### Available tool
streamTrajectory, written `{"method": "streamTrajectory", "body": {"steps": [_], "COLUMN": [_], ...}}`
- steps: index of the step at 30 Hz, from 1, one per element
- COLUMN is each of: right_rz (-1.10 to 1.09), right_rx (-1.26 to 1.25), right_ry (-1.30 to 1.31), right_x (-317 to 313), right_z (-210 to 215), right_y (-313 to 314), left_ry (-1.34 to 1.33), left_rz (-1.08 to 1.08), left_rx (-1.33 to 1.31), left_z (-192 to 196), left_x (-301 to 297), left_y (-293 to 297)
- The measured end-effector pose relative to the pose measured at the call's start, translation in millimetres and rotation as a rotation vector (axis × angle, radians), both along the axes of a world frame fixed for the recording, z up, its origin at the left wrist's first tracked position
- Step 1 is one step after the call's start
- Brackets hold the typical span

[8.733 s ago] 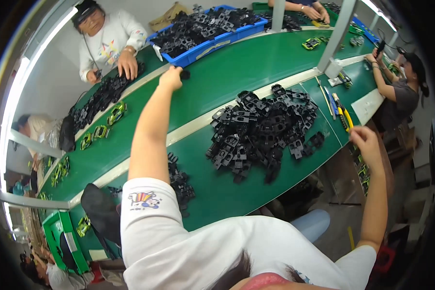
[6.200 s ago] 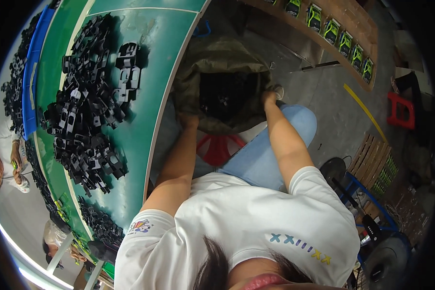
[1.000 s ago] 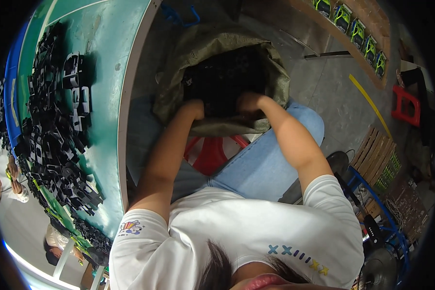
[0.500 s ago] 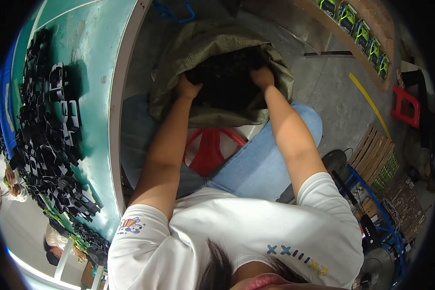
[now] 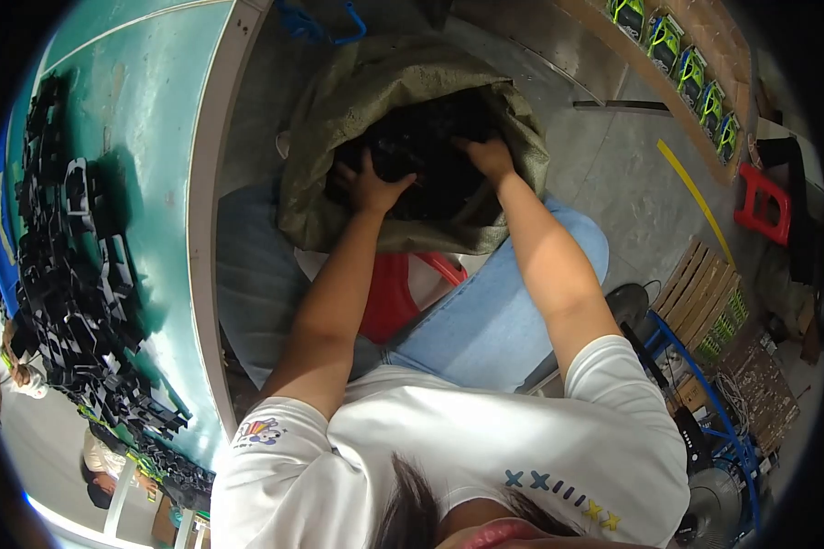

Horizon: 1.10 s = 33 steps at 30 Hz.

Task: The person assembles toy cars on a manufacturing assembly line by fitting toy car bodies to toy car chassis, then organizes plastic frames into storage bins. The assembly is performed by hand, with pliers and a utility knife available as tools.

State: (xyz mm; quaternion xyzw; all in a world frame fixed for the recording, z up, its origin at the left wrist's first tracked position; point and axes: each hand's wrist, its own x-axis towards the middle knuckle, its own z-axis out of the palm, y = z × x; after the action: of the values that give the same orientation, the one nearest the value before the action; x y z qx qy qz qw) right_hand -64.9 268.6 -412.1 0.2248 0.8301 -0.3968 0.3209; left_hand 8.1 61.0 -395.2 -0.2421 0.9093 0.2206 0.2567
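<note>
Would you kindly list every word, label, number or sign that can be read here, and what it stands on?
White shirt, front: a row of blue, purple and yellow letter-like marks, clear enough to read, but I won't copy out printed characters.
Left sleeve: a cartoon print; any lettering is too small to read.
Toy cars, upper right: markings too small to read.
Sack: no lettering that I can make out.
</note>
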Motion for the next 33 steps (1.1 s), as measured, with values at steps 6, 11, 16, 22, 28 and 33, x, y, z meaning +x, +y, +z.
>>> {"method": "streamTrajectory", "body": {"steps": [6, 11, 16, 22, 28, 33], "right_rz": [-0.032, 0.075, 0.243, 0.403, 0.305, 0.332], "right_rx": [-0.124, -0.036, 0.02, -0.051, 0.209, -0.442], "right_ry": [-0.031, 0.016, 0.094, 0.259, 0.267, 0.486], "right_x": [13, 8, 14, 21, -9, 3], "right_z": [11, 9, 17, 38, 79, 80], "right_y": [-22, -27, -49, -57, -45, -63], "left_ry": [0.001, 0.133, 0.253, 0.064, 0.361, 0.561], "left_rz": [0.053, 0.067, -0.095, -0.13, -0.059, -0.037], "left_rx": [0.131, 0.2, 0.067, -0.153, -0.079, 0.248], "left_z": [-8, -4, 23, 40, 42, 58], "left_x": [3, 8, 10, -10, -8, -6], "left_y": [13, 15, 9, -2, -20, -17]}}
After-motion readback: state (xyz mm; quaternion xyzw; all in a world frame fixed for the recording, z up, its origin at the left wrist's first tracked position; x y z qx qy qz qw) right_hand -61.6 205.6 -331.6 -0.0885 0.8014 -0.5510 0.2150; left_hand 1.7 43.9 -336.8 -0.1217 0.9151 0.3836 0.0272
